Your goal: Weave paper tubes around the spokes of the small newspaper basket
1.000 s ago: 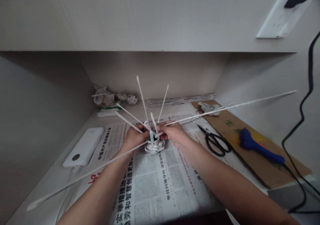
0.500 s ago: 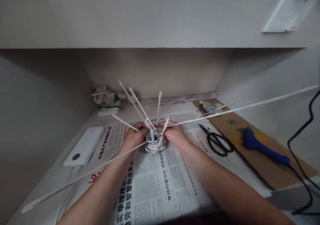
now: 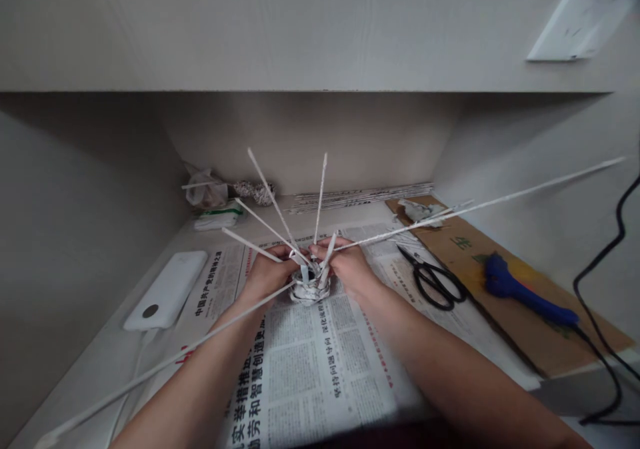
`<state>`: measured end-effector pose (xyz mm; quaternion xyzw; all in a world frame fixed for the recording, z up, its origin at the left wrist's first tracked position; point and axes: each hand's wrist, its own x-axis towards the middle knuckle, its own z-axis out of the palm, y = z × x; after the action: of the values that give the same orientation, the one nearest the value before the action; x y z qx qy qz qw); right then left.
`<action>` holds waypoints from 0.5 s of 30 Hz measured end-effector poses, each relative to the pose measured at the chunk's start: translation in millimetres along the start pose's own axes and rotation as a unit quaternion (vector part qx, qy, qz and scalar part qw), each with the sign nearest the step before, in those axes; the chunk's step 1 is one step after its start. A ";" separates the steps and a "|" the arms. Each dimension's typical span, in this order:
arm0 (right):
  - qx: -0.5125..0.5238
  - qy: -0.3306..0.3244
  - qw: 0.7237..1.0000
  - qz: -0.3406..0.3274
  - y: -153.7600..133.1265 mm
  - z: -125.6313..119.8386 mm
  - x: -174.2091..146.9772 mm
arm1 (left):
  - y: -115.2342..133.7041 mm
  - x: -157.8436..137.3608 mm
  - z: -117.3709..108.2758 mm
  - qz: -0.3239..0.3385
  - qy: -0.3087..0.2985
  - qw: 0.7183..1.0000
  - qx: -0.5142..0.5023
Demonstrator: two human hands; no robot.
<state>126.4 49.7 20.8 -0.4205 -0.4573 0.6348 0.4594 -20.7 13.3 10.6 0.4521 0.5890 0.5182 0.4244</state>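
A small woven paper basket (image 3: 310, 293) stands on the newspaper, with several rolled paper sticks fanning up and out of it. My left hand (image 3: 273, 270) is closed around the basket's far left side, its fingertips partly hidden behind the sticks. On the right, my right hand (image 3: 347, 262) pinches a long paper stick (image 3: 450, 213) close to the basket's rim; the stick runs out to the upper right. Another long paper stick (image 3: 200, 337) extends from the basket across my left forearm to the lower left.
Black scissors (image 3: 439, 286) lie right of my right hand. A blue glue gun (image 3: 530, 294) with a black cord rests on a cardboard sheet (image 3: 500, 316). At left is a white power bank (image 3: 167, 290) with a cable. More paper sticks (image 3: 360, 198) lie along the back wall.
The upright sticks behind the basket have shifted their lean and spread. The long right stick's outer end has moved slightly left. Both hands stay at the basket.
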 end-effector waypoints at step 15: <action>0.039 -0.002 0.999 -0.021 5.0 8.5 -0.9 | 11.2 -6.6 7.9 0.000 0.003 0.999 -0.037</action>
<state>117.5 46.3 18.1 -0.3916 -0.4417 0.6431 0.4878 -10.5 9.3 21.1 0.4343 0.5708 0.5410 0.4393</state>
